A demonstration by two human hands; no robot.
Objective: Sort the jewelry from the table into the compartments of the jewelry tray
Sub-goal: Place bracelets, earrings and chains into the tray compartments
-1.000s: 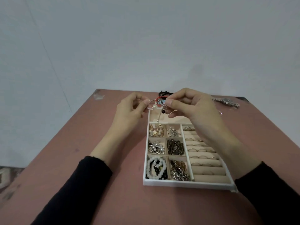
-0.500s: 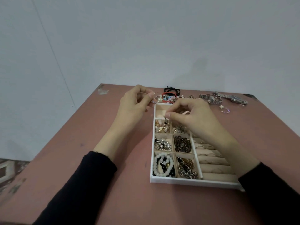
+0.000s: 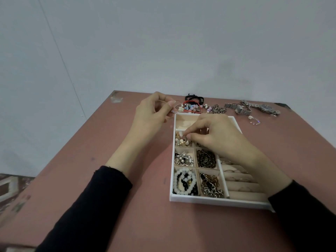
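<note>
The white jewelry tray [image 3: 218, 202] lies on the reddish table, its compartments holding earrings, chains, a white bead bracelet [image 3: 184, 182] and rings on beige rolls. My right hand [image 3: 216, 135] reaches over the tray's upper left earring compartment [image 3: 182, 140], thumb and forefinger pinched together at a small piece there. My left hand [image 3: 151, 113] hovers beside the tray's far left corner and pinches a thin hoop with pearl beads [image 3: 177, 108]. Loose jewelry [image 3: 193, 106] lies beyond the tray.
Past the tray's far edge lie a black hair tie [image 3: 193, 97], a red cord bracelet, a chain heap [image 3: 217, 109], two metal watches [image 3: 261, 108] and a small earring [image 3: 254, 120]. The wall stands just behind the table. Bare tabletop lies left of the tray.
My right hand has dropped from near the left hand down to the earring compartment. The left hand kept the hoop beside the tray's far corner. The camera view shifted.
</note>
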